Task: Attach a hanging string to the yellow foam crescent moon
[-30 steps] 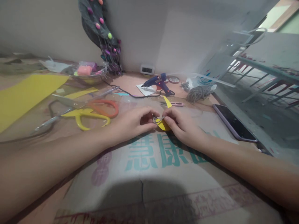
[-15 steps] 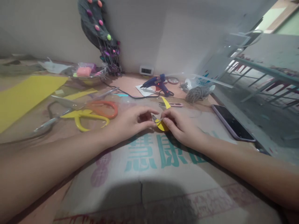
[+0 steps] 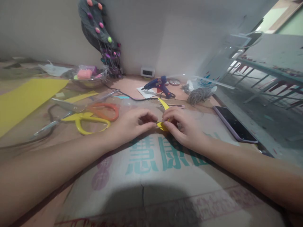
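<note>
Between my two hands, above the printed cardboard (image 3: 113, 176), is a narrow yellow paper strip (image 3: 163, 103) with a curled lower part. My right hand (image 3: 186, 127) is closed in a pinch on the strip, and its pointed tail sticks up past the fingers. My left hand (image 3: 132, 124) has thumb and forefinger pinched at the curl's left edge. The fingers cover much of the curl. Left of my left hand lie scissors with orange handles (image 3: 107, 117) and a yellow-handled pair (image 3: 81, 128), their loops overlapping.
A blue glue gun (image 3: 155, 84) with a red light stands on white paper behind my hands. Grey yarn (image 3: 200, 95) and a phone (image 3: 234, 124) are to the right. A yellow sheet (image 3: 30, 101) and a bowl of wrapped clay-like lumps (image 3: 87, 82) lie left; a small clock (image 3: 147, 72) stands behind.
My left fingers have closed onto the curl's left edge. My right hand has shifted slightly left, and the strip's tail has swung left with it.
</note>
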A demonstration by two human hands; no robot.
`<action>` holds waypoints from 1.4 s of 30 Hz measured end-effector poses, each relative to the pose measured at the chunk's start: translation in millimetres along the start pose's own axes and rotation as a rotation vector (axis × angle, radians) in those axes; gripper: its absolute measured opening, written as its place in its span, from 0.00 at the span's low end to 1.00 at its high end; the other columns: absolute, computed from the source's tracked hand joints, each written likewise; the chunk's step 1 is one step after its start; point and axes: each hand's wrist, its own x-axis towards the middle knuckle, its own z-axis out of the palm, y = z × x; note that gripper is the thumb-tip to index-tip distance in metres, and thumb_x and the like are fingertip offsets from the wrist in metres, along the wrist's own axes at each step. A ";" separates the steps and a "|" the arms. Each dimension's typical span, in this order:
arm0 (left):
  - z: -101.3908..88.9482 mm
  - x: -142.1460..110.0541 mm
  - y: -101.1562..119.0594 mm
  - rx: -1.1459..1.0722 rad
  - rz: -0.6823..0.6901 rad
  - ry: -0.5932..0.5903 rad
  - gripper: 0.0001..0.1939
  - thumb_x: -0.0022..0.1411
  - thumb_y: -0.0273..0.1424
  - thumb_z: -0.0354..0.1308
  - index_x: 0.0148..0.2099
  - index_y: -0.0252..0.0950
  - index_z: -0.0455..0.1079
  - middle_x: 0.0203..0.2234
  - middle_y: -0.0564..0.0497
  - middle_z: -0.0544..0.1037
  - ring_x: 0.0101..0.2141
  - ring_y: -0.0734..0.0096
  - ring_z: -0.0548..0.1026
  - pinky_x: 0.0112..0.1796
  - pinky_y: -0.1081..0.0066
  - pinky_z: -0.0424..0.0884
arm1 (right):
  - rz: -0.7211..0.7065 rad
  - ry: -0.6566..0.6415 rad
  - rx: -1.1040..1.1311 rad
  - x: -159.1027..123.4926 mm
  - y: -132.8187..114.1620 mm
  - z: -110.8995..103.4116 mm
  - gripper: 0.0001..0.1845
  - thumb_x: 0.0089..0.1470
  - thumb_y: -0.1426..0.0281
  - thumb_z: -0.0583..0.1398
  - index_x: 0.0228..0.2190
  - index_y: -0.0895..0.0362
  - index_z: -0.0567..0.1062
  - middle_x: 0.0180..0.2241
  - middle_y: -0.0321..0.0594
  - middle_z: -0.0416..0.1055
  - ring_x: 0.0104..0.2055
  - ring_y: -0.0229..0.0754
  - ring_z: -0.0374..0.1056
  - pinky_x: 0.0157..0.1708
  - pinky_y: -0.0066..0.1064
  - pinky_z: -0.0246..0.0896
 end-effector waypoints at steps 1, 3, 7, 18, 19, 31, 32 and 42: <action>0.0 0.1 0.1 0.002 0.002 0.004 0.06 0.62 0.31 0.59 0.40 0.37 0.75 0.33 0.53 0.80 0.33 0.73 0.75 0.36 0.73 0.72 | -0.023 0.029 -0.018 0.2 0.0 -0.6 0.03 0.61 0.71 0.55 0.35 0.54 0.70 0.41 0.43 0.69 0.45 0.44 0.67 0.45 0.38 0.63; 0.1 0.3 -0.2 0.001 0.011 0.016 0.06 0.62 0.31 0.58 0.39 0.37 0.76 0.33 0.53 0.80 0.33 0.73 0.75 0.36 0.73 0.72 | -0.028 0.063 -0.045 0.3 0.0 -1.8 0.04 0.60 0.70 0.56 0.35 0.53 0.72 0.42 0.43 0.69 0.46 0.45 0.67 0.45 0.40 0.64; -0.3 0.4 -0.5 -0.010 0.009 0.009 0.05 0.62 0.30 0.58 0.38 0.37 0.75 0.32 0.53 0.80 0.32 0.73 0.75 0.35 0.73 0.72 | 0.075 0.055 0.009 -1.9 0.8 -3.6 0.06 0.59 0.73 0.56 0.36 0.53 0.72 0.36 0.40 0.73 0.36 0.42 0.70 0.36 0.35 0.66; -1.2 0.2 -3.7 0.039 0.077 -0.026 0.08 0.66 0.30 0.54 0.40 0.37 0.75 0.35 0.53 0.80 0.36 0.71 0.76 0.41 0.71 0.71 | -0.005 -0.010 -0.034 0.9 1.9 -6.6 0.08 0.59 0.72 0.56 0.42 0.55 0.69 0.33 0.40 0.70 0.34 0.41 0.66 0.36 0.34 0.63; -1.2 0.1 -3.8 0.037 0.079 -0.028 0.08 0.66 0.30 0.54 0.41 0.37 0.75 0.35 0.53 0.80 0.36 0.71 0.76 0.41 0.71 0.70 | -0.027 -0.010 -0.053 1.4 3.0 -6.7 0.08 0.59 0.70 0.58 0.42 0.55 0.69 0.33 0.39 0.69 0.33 0.40 0.66 0.35 0.34 0.63; 0.6 0.1 -0.4 0.053 0.082 -0.049 0.02 0.61 0.29 0.59 0.37 0.36 0.70 0.31 0.53 0.76 0.32 0.73 0.72 0.34 0.72 0.69 | -0.078 -0.098 -0.033 -1.3 1.2 -1.2 0.06 0.64 0.66 0.55 0.35 0.54 0.70 0.33 0.40 0.72 0.35 0.41 0.67 0.37 0.34 0.63; 0.7 0.1 -0.1 0.062 0.093 -0.044 0.02 0.61 0.29 0.59 0.37 0.36 0.70 0.31 0.53 0.76 0.32 0.73 0.72 0.35 0.72 0.69 | -0.084 -0.102 -0.020 -0.9 0.3 -0.6 0.06 0.64 0.67 0.55 0.35 0.54 0.69 0.34 0.41 0.72 0.37 0.42 0.68 0.38 0.35 0.63; 1.1 -1.2 -2.8 0.070 0.080 -0.067 0.05 0.61 0.33 0.60 0.37 0.36 0.70 0.32 0.54 0.76 0.34 0.72 0.72 0.37 0.72 0.67 | 0.152 -0.147 -0.125 0.6 0.1 1.3 0.07 0.62 0.65 0.55 0.36 0.55 0.70 0.31 0.38 0.72 0.31 0.40 0.66 0.31 0.31 0.58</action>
